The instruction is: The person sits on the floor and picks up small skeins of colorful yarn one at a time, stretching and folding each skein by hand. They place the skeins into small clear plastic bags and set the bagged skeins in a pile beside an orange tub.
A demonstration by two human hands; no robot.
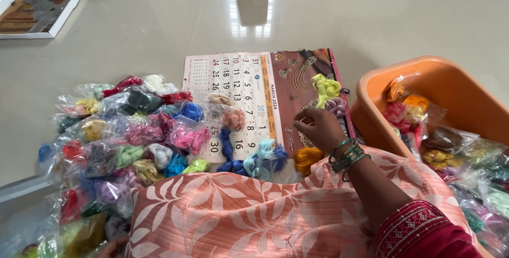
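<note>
Calendar sheet, printed paper (249, 86), flat on pale tiled floor (159, 19), loose thread skeins on it. Orange plastic tub (450, 86) of bagged threads to its right. Heap of clear-bagged coloured threads (122, 131) on its left. Right hand (321, 125) over calendar, fingers curled, pinching; contents unclear. Yellow-green thread skein (324, 87) just beyond. Left hand barely visible, grip unclear.

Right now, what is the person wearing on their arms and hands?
The right hand is bare, with a stack of green bangles at the wrist. Further up the arm sits a dark red sleeve with a patterned embroidered cuff. Only a sliver of the left hand shows at the bottom edge; nothing worn is visible.
</note>
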